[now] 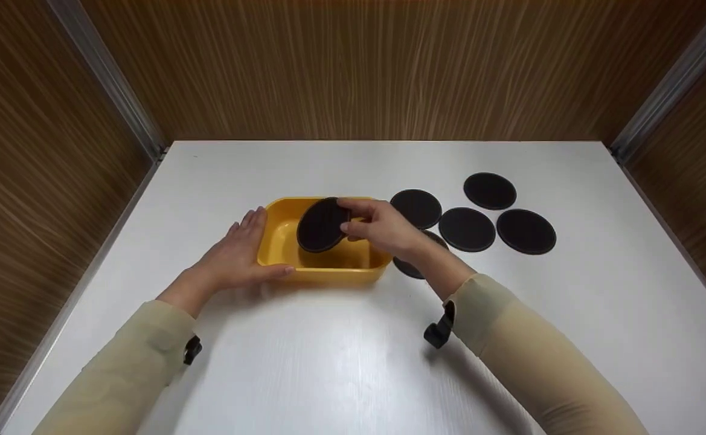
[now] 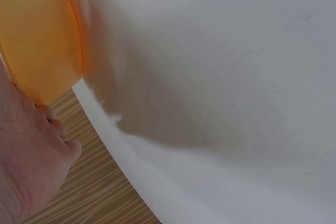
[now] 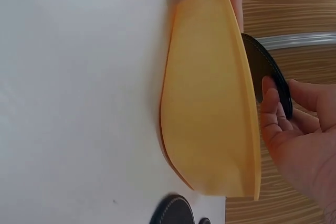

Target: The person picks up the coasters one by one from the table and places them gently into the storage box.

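Right hand (image 1: 383, 228) pinches a round black coaster (image 1: 320, 226) by its right edge, thumb on one face and fingers on the other. Key relation: the coaster is over the opening of the yellow plastic tub (image 1: 322, 276), just left of the right hand, within the rim outline in the head view. Disc is tilted steeply, not level. No true long axis on a disc; foreshortened, it leans lower left to upper right. Lower edge sits behind the tub rim in the right wrist view; can't tell if it touches the inside.

Left hand (image 1: 231, 251) has fingers extended along the tub's left end, thumb along the near rim; no coaster in it. Right hand is clearly nearer the disc.

Tub long axis runs left-right, roughly parallel to the far edge of the table (image 1: 322, 356). Five loose coasters (image 1: 467, 230) lie flat to the right of the tub, spread toward the table's far right corner; one is partly under the right forearm.

Looks: thin, matte black, stitched border, slightly raised rim line.
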